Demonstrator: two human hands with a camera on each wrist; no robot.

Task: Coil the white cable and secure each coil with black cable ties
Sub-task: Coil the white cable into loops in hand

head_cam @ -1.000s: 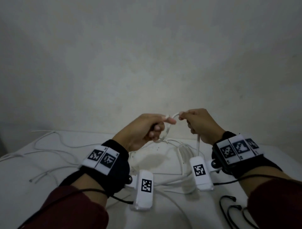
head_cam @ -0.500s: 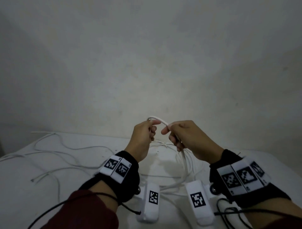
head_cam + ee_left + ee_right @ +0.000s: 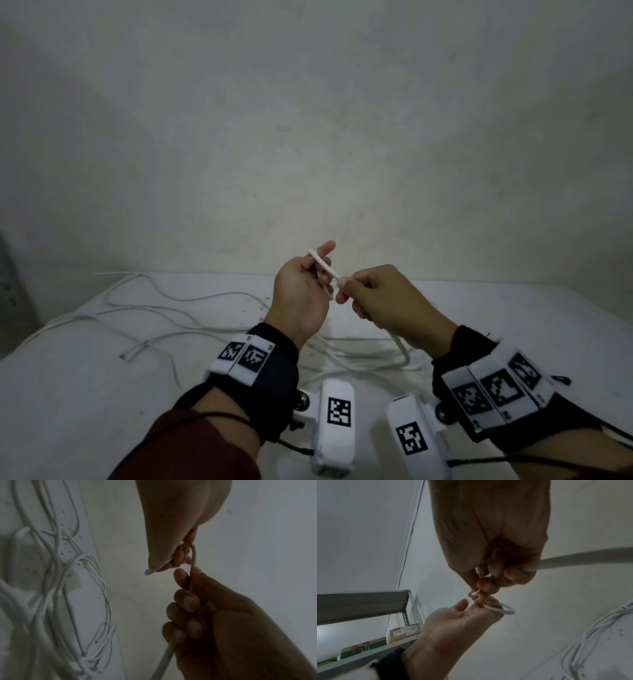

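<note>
Your left hand (image 3: 301,294) pinches the white cable (image 3: 325,269) near its end, your right hand (image 3: 383,298) grips it just behind: light, springy stuff, so hold close to the bend.

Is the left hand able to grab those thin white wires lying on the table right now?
Probably not right away. The left hand is raised above the table and its fingers already hold the white cable, which the right hand also pinches. The thin wires lie uncovered, so letting go should free it.
</note>
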